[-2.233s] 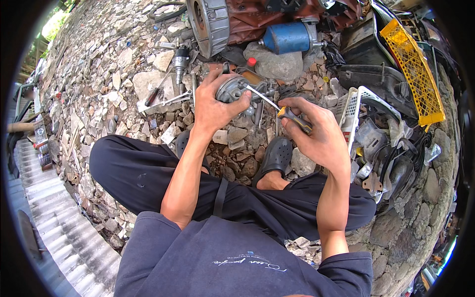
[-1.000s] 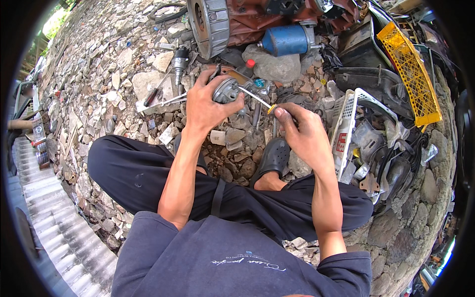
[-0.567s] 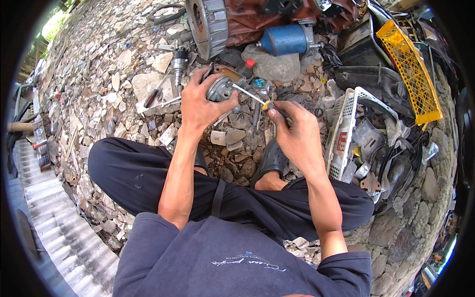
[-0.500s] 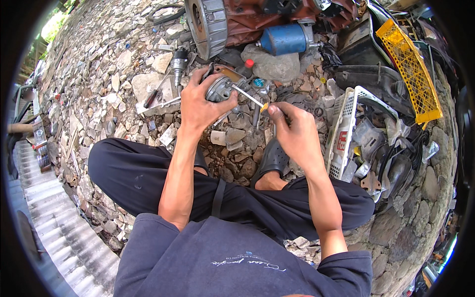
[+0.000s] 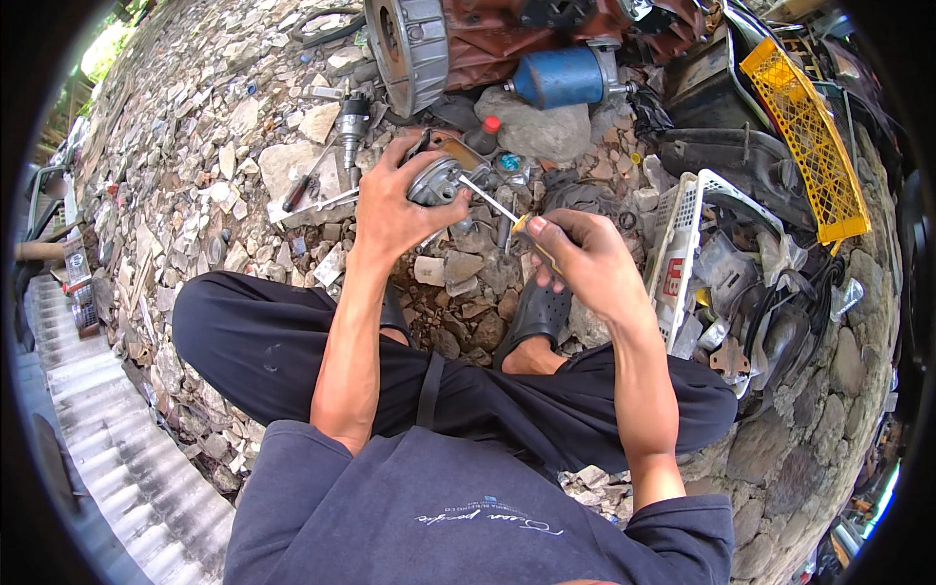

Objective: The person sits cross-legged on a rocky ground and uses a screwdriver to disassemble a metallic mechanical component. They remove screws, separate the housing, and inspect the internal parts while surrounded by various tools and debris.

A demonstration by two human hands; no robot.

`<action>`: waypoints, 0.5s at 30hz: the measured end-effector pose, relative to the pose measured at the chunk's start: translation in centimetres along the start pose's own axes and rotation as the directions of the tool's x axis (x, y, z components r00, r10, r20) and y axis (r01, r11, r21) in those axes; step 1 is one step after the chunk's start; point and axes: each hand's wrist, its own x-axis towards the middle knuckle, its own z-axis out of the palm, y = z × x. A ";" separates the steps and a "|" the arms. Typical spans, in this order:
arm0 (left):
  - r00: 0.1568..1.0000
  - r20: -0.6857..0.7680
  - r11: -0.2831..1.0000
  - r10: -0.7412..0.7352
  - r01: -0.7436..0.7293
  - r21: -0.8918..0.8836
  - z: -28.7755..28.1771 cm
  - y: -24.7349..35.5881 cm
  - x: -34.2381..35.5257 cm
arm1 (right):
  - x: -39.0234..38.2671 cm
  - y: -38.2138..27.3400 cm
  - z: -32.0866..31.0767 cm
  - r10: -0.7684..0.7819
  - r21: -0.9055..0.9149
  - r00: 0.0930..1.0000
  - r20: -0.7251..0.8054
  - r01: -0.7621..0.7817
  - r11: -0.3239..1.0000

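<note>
In my left hand (image 5: 388,210) is a round grey metal housing (image 5: 435,181), gripped at its side with the thumb along the near edge. My right hand (image 5: 588,255) is closed on a screwdriver (image 5: 495,204) with a yellow and dark handle. Its pale shaft slants up to the left, and the tip meets the right side of the housing. Whether the tip sits in a screw is too small to tell. Thumb and forefinger pinch the front of the handle, while the other fingers curl loosely below.
Beyond my hands lie a red-capped bottle (image 5: 484,135), a large stone (image 5: 541,127) and a blue cylinder (image 5: 559,78) by a big engine part (image 5: 409,58). A shafted metal part (image 5: 352,125) and another screwdriver (image 5: 300,191) rest left. A white basket (image 5: 673,255) of parts stands right.
My right hand has rolled around the screwdriver and shifted slightly down to the right, so more of the handle and the lower fingers show. The left hand and the housing have barely moved.
</note>
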 end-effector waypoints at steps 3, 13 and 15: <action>1.000 0.004 1.000 0.002 -0.002 -0.012 0.0 -0.1 0.0 | 0.1 -1.1 -0.5 0.226 0.445 0.956 0.185 -0.286 0.848; 0.999 -0.005 0.998 -0.052 0.052 0.033 -0.2 -0.2 0.2 | -0.8 0.5 2.4 -0.591 -0.788 0.800 -0.105 0.296 0.540; 0.998 -0.002 0.997 -0.065 0.065 0.037 -0.3 -0.1 0.3 | -0.6 0.8 2.8 -0.614 -0.814 0.783 -0.105 0.287 0.505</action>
